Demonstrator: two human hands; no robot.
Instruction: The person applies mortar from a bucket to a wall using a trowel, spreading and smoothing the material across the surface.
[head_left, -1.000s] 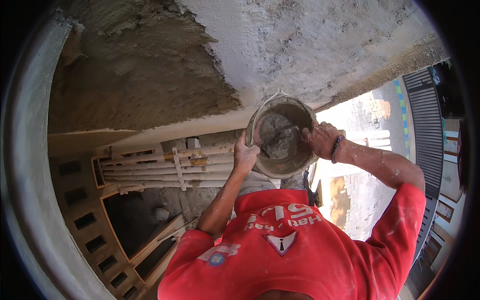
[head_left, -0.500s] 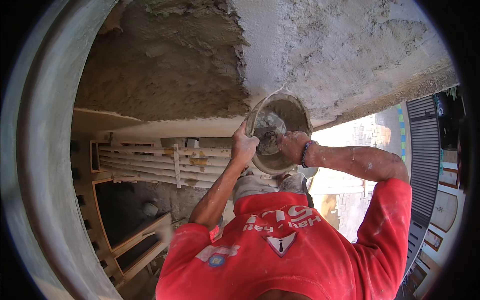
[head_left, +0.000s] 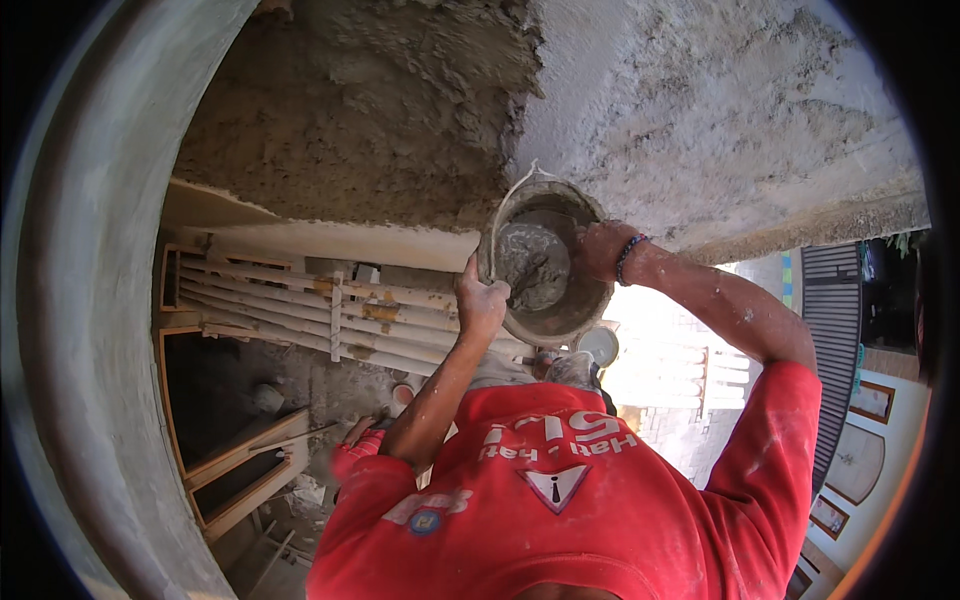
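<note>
A round, mortar-smeared bucket (head_left: pixel 560 328) is held up before my chest, with wet grey mortar (head_left: pixel 535 265) inside. My left hand (head_left: pixel 482 298) is closed on its left rim, beside the wire handle (head_left: pixel 510 192). At the right side of the bucket's mouth, my right hand (head_left: pixel 603 250) is closed in a fist, the wrist wearing a beaded bracelet. It grips a trowel, whose blade is mostly lost against the grey inner wall. Just beyond the bucket is a wall surface, with dark fresh mortar (head_left: pixel 360 120) at left and paler rough plaster (head_left: pixel 720 120) at right.
Bamboo poles (head_left: pixel 400 315) tied with a crosspiece run below me at left. Lower down are a wooden frame (head_left: pixel 250 460) and a red sleeve with another person's hand (head_left: pixel 357 432). A second bucket (head_left: pixel 600 345) stands below. A grey curved surface (head_left: pixel 90 300) edges the left side.
My right hand has moved from over the mortar to the bucket's right rim, and the trowel is less visible. The view has shifted, showing another person's sleeve below.
</note>
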